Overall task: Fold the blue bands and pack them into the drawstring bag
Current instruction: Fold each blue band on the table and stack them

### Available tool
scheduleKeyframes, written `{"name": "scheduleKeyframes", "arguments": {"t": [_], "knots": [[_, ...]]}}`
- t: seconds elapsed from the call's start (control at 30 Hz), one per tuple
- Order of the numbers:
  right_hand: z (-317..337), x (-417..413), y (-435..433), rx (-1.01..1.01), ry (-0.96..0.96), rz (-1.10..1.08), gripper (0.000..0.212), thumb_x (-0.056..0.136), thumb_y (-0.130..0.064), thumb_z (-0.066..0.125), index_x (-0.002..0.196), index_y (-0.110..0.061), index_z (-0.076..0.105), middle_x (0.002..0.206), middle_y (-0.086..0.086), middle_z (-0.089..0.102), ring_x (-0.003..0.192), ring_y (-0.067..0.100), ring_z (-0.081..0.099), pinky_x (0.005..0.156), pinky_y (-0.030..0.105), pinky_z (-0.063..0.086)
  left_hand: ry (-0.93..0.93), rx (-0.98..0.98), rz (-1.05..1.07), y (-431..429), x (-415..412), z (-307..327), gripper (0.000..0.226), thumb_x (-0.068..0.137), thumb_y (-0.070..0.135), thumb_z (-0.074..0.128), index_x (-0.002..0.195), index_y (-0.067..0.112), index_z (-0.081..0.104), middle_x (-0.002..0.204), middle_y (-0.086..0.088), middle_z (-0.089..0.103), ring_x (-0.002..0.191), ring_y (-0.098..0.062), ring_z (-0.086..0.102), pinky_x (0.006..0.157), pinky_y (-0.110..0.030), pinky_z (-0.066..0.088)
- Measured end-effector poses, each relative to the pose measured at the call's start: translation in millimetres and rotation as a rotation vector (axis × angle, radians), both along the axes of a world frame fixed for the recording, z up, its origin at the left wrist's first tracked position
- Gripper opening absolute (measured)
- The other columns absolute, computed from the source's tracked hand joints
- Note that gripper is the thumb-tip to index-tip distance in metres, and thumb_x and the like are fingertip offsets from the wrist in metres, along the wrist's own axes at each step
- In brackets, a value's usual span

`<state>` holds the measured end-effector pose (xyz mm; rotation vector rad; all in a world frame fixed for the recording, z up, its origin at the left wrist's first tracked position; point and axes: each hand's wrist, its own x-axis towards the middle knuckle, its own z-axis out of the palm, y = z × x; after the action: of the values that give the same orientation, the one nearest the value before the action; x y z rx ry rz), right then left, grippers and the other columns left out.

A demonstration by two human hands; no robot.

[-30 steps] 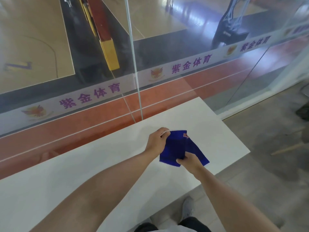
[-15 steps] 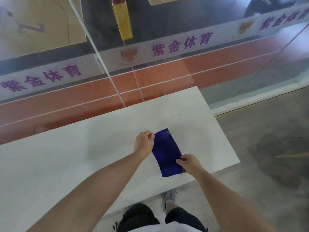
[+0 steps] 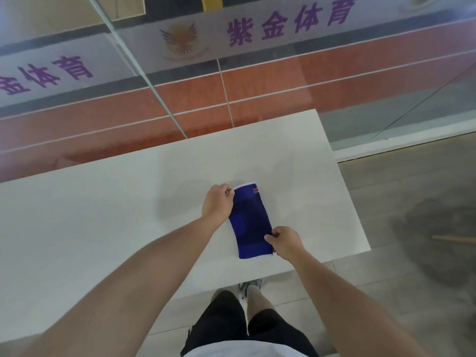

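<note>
Two hands are pinching opposite corners of a blue band [image 3: 251, 222] lying flat on a white table [image 3: 103, 215].

The left hand [image 3: 217, 202] is pinching the band's far left corner, the right hand [image 3: 284, 242] its near right corner. The band is lying close to the table's near edge, so a careless fold is risking a slide onto the grey floor [image 3: 412, 279]. Beyond the band, a glass wall [image 3: 257, 81] is overlooking a sports court. No drawstring bag is showing.

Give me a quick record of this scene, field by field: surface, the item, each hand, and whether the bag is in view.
surface: white table
item: blue band, lying flat on the table
left hand: pinching the band's far left corner
right hand: pinching the band's near right edge
drawstring bag: not in view
fold: not yet made
</note>
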<state>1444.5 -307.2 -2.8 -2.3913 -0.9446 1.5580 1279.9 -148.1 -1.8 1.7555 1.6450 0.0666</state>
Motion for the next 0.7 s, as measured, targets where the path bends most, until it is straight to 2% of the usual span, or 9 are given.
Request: {"name": "scheduleKeyframes", "arguments": {"t": [0.17,0.33,0.5,0.7], "knots": [[-4,1,4,-0.050,-0.098,0.094,0.022,0.094,-0.031,0.056,0.085,-0.012,0.062,0.082,0.005,0.066,0.072,0.022,0.059,0.062,0.032,0.046,0.063,-0.003,-0.006,1,-1,-13,0.020,0.099,0.027,0.048,0.099,0.019,0.066,0.100,0.001,0.060,0.086,-0.017,0.055,0.072,-0.031,0.043],[-10,-1,2,-0.040,-0.148,0.091,0.019,0.096,-0.032,0.053,0.086,-0.017,0.059,0.085,0.002,0.064,0.077,0.023,0.060,0.065,0.033,0.047,0.113,0.003,-0.072,3,-4,-25,0.021,0.098,0.031,0.048,0.102,0.020,0.065,0.106,-0.001,0.061,0.099,-0.022,0.057,0.081,-0.039,0.051],[-13,-1,1,-0.037,-0.189,0.108,0.016,0.098,-0.033,0.051,0.094,-0.019,0.058,0.090,0.000,0.064,0.081,0.023,0.060,0.070,0.034,0.050,0.163,-0.007,-0.096,7,-3,-28,0.024,0.097,0.030,0.049,0.112,0.021,0.065,0.119,-0.002,0.057,0.112,-0.024,0.050,0.088,-0.038,0.048],[-12,-5,1,-0.041,-0.257,0.152,0.023,0.096,-0.040,0.053,0.108,-0.020,0.050,0.102,-0.002,0.058,0.089,0.022,0.060,0.076,0.040,0.054,0.221,0.011,-0.350,5,-7,-27,0.047,0.092,0.039,0.062,0.133,0.020,0.053,0.131,0.000,0.050,0.122,-0.024,0.044,0.099,-0.039,0.042]]}}
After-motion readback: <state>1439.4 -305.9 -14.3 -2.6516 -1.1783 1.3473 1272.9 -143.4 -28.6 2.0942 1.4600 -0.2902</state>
